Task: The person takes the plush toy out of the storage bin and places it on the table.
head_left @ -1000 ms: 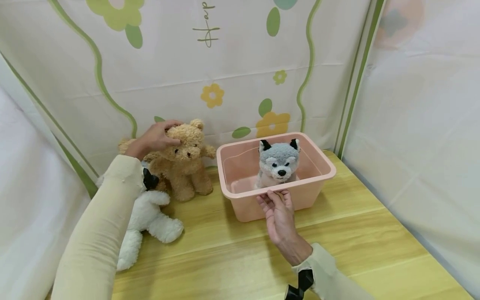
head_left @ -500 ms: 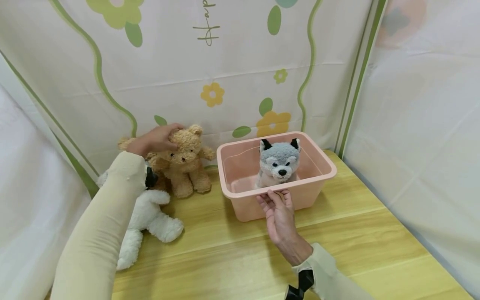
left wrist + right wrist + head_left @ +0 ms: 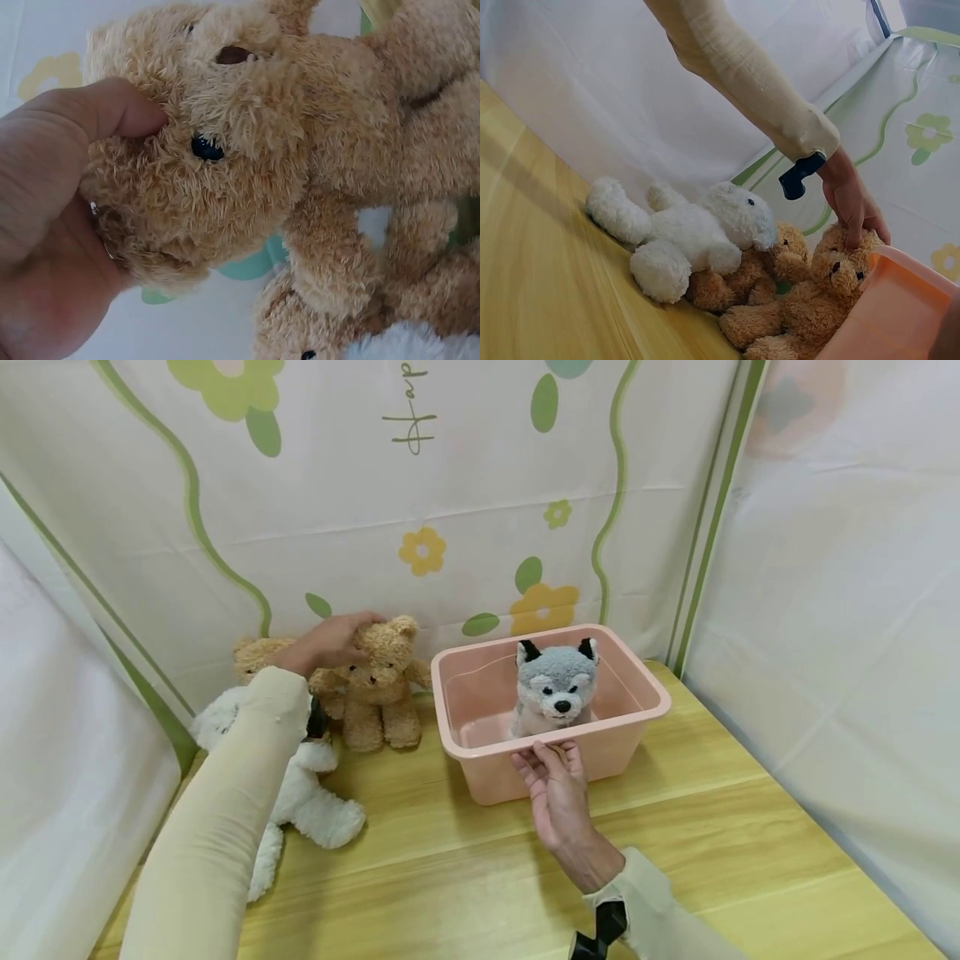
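My left hand (image 3: 330,643) grips the head of a light brown teddy bear (image 3: 385,672), which stands upright by the back wall. In the left wrist view, the thumb presses into the teddy's fur beside its eye, and the other fingers are hidden behind the head. My right hand (image 3: 560,806) holds the front rim of a pink plastic bin (image 3: 495,777), thumb at the rim and fingers beneath it. Inside the bin sits a grey and white husky plush (image 3: 557,685), facing me.
A white plush animal (image 3: 686,232) leans to the left of the gripped teddy, partly behind my left sleeve (image 3: 232,793). Next to it is a second brown teddy bear (image 3: 735,285), mostly covered. White printed cloth (image 3: 480,477) walls the wooden table (image 3: 420,877) at back and sides.
My left hand has shifted the teddy bear slightly, first left and down, then right, and its head tilts less. More of the white plush's head now shows. The right hand and bin stay put.
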`<state>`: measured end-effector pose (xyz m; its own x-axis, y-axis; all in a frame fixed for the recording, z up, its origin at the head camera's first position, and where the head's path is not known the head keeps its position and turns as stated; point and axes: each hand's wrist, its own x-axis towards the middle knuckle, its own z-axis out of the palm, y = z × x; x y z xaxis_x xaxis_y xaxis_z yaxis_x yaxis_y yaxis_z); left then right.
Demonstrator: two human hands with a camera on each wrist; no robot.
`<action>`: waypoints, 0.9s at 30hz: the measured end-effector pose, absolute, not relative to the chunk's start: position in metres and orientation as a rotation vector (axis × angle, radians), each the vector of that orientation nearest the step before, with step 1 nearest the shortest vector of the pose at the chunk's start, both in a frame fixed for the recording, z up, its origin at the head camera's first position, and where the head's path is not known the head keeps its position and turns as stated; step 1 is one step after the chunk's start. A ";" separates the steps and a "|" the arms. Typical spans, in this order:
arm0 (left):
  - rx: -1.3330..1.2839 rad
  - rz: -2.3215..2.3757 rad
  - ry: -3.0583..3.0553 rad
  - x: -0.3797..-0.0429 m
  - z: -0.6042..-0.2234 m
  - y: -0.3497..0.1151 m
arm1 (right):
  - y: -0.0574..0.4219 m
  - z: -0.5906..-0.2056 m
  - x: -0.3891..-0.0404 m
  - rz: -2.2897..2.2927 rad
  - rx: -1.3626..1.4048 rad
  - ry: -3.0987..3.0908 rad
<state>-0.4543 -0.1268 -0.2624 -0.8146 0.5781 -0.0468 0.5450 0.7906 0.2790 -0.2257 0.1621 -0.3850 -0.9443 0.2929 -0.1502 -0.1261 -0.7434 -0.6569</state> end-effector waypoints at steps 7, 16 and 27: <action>0.857 0.153 2.955 -0.455 -0.263 -0.127 | 0.162 -0.385 -0.227 2.711 -0.353 -1.003; 0.681 0.210 3.046 -0.456 -0.275 -0.133 | 0.161 -0.386 -0.227 2.709 -0.360 -0.999; 0.625 0.200 3.088 -0.459 -0.284 -0.140 | 0.160 -0.388 -0.229 2.710 -0.347 -0.986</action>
<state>-0.4592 -0.1403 -0.2843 -0.9214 0.3864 0.0404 0.3884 0.9135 0.1209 -0.2289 0.1602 -0.3875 -0.9439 0.2989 -0.1401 -0.1390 -0.7449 -0.6525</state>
